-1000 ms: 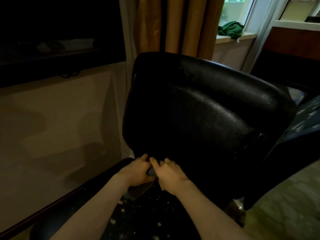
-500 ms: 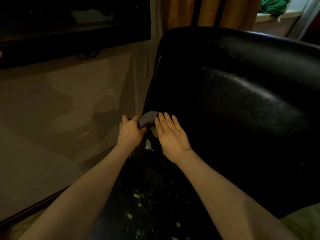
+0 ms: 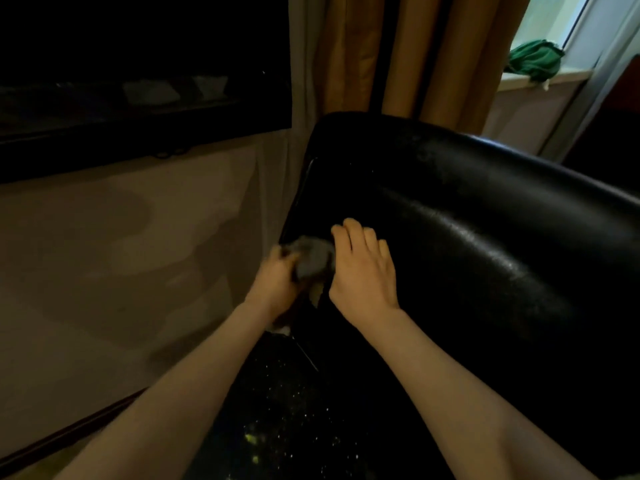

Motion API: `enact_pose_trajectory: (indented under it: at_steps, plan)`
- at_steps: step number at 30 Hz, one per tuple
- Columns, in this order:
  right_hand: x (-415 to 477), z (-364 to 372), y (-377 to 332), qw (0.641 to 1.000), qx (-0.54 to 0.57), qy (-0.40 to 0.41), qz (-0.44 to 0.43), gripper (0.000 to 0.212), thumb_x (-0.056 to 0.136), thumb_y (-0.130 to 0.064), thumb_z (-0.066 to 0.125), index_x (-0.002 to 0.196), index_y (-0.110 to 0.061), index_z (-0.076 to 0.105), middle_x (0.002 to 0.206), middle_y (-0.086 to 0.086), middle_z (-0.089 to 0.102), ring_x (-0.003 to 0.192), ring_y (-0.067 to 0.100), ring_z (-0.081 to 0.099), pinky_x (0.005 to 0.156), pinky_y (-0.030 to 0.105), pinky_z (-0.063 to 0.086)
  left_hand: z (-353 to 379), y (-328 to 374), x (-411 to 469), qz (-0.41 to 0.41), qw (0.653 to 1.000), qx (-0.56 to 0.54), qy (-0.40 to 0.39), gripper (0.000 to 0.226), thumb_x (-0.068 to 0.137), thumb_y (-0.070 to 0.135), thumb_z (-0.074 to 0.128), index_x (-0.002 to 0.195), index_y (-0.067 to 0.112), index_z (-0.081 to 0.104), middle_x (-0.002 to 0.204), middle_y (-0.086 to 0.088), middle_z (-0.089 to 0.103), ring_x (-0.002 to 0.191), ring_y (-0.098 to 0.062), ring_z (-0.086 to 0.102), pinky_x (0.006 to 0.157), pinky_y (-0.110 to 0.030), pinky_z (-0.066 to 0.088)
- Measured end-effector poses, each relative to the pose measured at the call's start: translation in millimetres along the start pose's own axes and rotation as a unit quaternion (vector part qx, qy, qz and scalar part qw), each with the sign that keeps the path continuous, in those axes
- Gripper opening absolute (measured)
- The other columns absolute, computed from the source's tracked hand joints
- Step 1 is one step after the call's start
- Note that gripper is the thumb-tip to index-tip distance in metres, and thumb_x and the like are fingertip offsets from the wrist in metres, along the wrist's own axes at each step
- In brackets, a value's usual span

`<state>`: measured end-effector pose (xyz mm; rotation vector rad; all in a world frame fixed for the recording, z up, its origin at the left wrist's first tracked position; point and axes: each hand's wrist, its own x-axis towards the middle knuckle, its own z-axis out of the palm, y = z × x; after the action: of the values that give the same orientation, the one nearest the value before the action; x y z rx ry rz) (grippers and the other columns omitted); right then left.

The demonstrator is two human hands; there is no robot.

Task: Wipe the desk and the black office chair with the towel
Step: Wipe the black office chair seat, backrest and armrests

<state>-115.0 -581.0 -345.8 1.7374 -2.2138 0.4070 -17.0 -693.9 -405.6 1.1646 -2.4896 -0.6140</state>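
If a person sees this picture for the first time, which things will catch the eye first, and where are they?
The big black office chair fills the right half, its shiny backrest catching the light. At the backrest's left edge, the left hand grips a bunched grey towel, while the right hand lies flat on the leather beside it. Far behind, at upper right, a green cloth lies on the bright window sill.

- The room was dim, the only daylight coming through a window point(image 3: 543, 22) at the upper right.
- Ochre curtains point(image 3: 415, 53) hung beside it, with a sheer pale panel point(image 3: 277, 188) at their left.
- A green cloth point(image 3: 535, 58) lay bunched on the windowsill point(image 3: 540, 79).
- A dark panel point(image 3: 138, 64) filled the beige wall point(image 3: 104, 254).
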Motion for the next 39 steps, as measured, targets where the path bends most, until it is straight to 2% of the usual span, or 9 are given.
enact_pose_trajectory:
  at_steps: [5, 9, 13, 16, 19, 28, 34, 36, 39]
  plan:
    - [-19.9, -4.8, 6.0, 0.979, -0.064, -0.124, -0.147, 0.073, 0.085, -0.012, 0.055, 0.147, -0.008, 0.015, 0.152, 0.013, 0.017, 0.133, 0.028, 0.026, 0.107, 0.034, 0.023, 8.5, 0.2, -44.7, 0.0, 0.944, 0.167, -0.285, 0.056, 0.092, 0.036, 0.054, 0.143, 0.022, 0.036, 0.149, -0.01, 0.028, 0.133, -0.029, 0.036, 0.109, -0.031, 0.03]
    - [-6.6, -29.5, 8.3, 0.973, -0.052, -0.107, -0.2, 0.074, 0.085, -0.019, 0.055, 0.148, -0.009, 0.018, 0.152, 0.012, 0.02, 0.137, 0.029, 0.023, 0.11, 0.035, 0.019, -41.9, 10.6, -43.7, -0.053, 0.986, 0.102, -0.12, 0.045, 0.091, 0.027, 0.057, 0.133, 0.012, 0.047, 0.129, -0.019, 0.044, 0.121, -0.032, 0.045, 0.095, -0.028, 0.036]
    - [12.2, -52.9, 14.0, 0.984, 0.032, -0.044, -0.172, 0.079, 0.082, -0.036, 0.057, 0.148, -0.012, 0.023, 0.154, 0.016, 0.021, 0.143, 0.031, 0.015, 0.116, 0.041, 0.008, -95.8, 49.4, -15.1, 0.025, 0.997, 0.052, 0.058, 0.048, 0.085, 0.016, 0.064, 0.131, 0.011, 0.05, 0.115, -0.021, 0.044, 0.107, -0.038, 0.048, 0.089, -0.033, 0.038]
    - [33.1, -67.2, 22.9, 0.988, 0.024, 0.068, -0.134, 0.086, 0.066, -0.042, 0.076, 0.137, -0.007, 0.044, 0.137, 0.028, 0.044, 0.129, 0.044, 0.041, 0.108, 0.051, 0.029, -119.8, 89.0, 4.1, 0.085, 0.982, 0.004, 0.17, 0.048, 0.083, 0.009, 0.065, 0.129, 0.007, 0.054, 0.115, -0.022, 0.045, 0.105, -0.036, 0.049, 0.089, -0.035, 0.039]
    - [52.5, -76.7, 42.3, 0.982, 0.006, 0.132, -0.137, 0.074, 0.056, -0.018, 0.085, 0.121, -0.002, 0.055, 0.121, 0.03, 0.056, 0.113, 0.048, 0.054, 0.097, 0.055, 0.041, -113.8, 113.1, 17.1, 0.132, 0.97, 0.006, 0.203, 0.047, 0.081, 0.011, 0.067, 0.126, 0.004, 0.056, 0.117, -0.023, 0.048, 0.105, -0.038, 0.051, 0.089, -0.042, 0.044]
    - [1.8, -24.5, 44.8, 0.986, 0.028, -0.108, -0.127, 0.043, 0.093, -0.011, 0.046, 0.135, -0.007, 0.038, 0.121, 0.018, 0.053, 0.114, 0.034, 0.049, 0.094, 0.038, 0.036, -24.4, 79.0, -8.1, 0.085, 0.996, -0.028, 0.011, 0.04, 0.081, 0.011, 0.069, 0.119, 0.003, 0.059, 0.123, -0.014, 0.051, 0.111, -0.028, 0.054, 0.091, -0.032, 0.041]
    - [-38.0, 13.5, 2.9, 0.891, 0.133, -0.431, -0.054, 0.049, 0.09, -0.008, 0.052, 0.134, -0.015, 0.031, 0.124, 0.018, 0.051, 0.108, 0.034, 0.055, 0.086, 0.04, 0.051, -11.5, 40.3, -49.7, -0.081, 0.922, 0.116, -0.361, 0.04, 0.086, 0.013, 0.065, 0.123, 0.005, 0.053, 0.125, -0.013, 0.057, 0.114, -0.026, 0.055, 0.091, -0.029, 0.045]
    - [-29.0, 12.6, -5.3, 0.891, 0.11, -0.429, -0.097, 0.046, 0.092, -0.005, 0.049, 0.133, -0.016, 0.031, 0.121, 0.017, 0.051, 0.106, 0.033, 0.054, 0.076, 0.037, 0.048, -16.6, 29.7, -56.4, -0.1, 0.932, 0.062, -0.342, 0.041, 0.085, 0.015, 0.066, 0.123, 0.006, 0.053, 0.125, -0.012, 0.057, 0.112, -0.024, 0.055, 0.085, -0.025, 0.044]
    - [-3.4, -2.4, -10.2, 0.942, 0.012, -0.283, -0.178, 0.054, 0.087, -0.003, 0.053, 0.135, -0.012, 0.029, 0.125, 0.016, 0.049, 0.112, 0.033, 0.049, 0.085, 0.037, 0.042, -38.8, 20.4, -45.2, -0.025, 0.988, 0.021, -0.151, 0.039, 0.082, 0.011, 0.069, 0.117, -0.003, 0.058, 0.114, -0.018, 0.062, 0.107, -0.029, 0.058, 0.08, -0.02, 0.039]
